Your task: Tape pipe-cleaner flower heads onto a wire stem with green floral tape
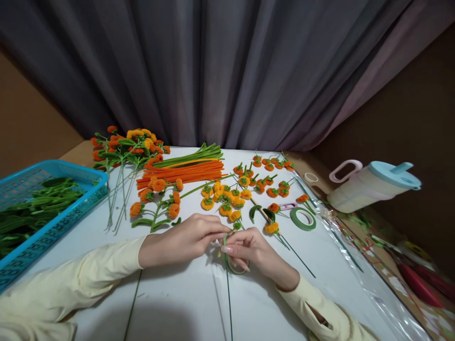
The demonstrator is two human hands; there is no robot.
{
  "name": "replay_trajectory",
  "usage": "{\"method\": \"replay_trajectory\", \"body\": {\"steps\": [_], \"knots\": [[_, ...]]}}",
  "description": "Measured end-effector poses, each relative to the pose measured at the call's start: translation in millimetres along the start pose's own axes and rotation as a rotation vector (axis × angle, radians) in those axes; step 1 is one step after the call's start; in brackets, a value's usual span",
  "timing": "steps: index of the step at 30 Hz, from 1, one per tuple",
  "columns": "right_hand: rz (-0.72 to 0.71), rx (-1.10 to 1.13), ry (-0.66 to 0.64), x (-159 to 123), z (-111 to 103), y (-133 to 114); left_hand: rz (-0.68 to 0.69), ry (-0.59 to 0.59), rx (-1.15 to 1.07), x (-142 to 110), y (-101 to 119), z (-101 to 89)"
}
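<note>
My right hand (250,248) pinches a thin green wire stem (228,289) between thumb and forefinger. The stem hangs down toward the front edge of view. A ring-shaped roll of green tape (234,271) shows partly beneath that hand's fingers. My left hand (185,239) meets the right at the stem's top, its fingers closed there; a small green bit (230,232) shows between the fingertips. Just beyond the hands lie yellow pipe-cleaner flower heads (225,209). To the left rests an assembled orange flower spray (155,215) with green leaves.
A blue basket (101,182) of green leaves stands left. Behind are finished flower stems (122,147) and bundles of orange pipe cleaners (188,171) and green pipe cleaners (199,155). At right are a green tape roll (309,225), a lidded cup (366,189) and clear plastic wrap (377,293).
</note>
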State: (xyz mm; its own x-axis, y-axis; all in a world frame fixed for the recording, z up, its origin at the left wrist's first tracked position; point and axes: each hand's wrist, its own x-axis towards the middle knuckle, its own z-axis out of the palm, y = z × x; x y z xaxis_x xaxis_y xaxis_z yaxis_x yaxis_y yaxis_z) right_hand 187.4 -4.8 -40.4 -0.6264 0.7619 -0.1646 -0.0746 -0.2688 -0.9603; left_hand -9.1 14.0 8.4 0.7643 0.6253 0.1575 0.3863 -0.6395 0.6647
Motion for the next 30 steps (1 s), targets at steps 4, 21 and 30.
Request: {"method": "replay_trajectory", "body": {"steps": [4, 21, 30], "knots": [[-0.031, -0.014, 0.053, -0.5, 0.8, -1.8, -0.155, -0.014, -0.161, 4.3, -1.5, -5.7], [-0.007, 0.063, 0.087, -2.1, 5.9, 4.6, -0.255, -0.008, -0.270, 5.8, -3.4, 1.2], [-0.028, 0.058, 0.075, -3.6, 6.0, 1.5, -0.160, -0.160, -0.309, 6.1, -3.7, -11.8]]}}
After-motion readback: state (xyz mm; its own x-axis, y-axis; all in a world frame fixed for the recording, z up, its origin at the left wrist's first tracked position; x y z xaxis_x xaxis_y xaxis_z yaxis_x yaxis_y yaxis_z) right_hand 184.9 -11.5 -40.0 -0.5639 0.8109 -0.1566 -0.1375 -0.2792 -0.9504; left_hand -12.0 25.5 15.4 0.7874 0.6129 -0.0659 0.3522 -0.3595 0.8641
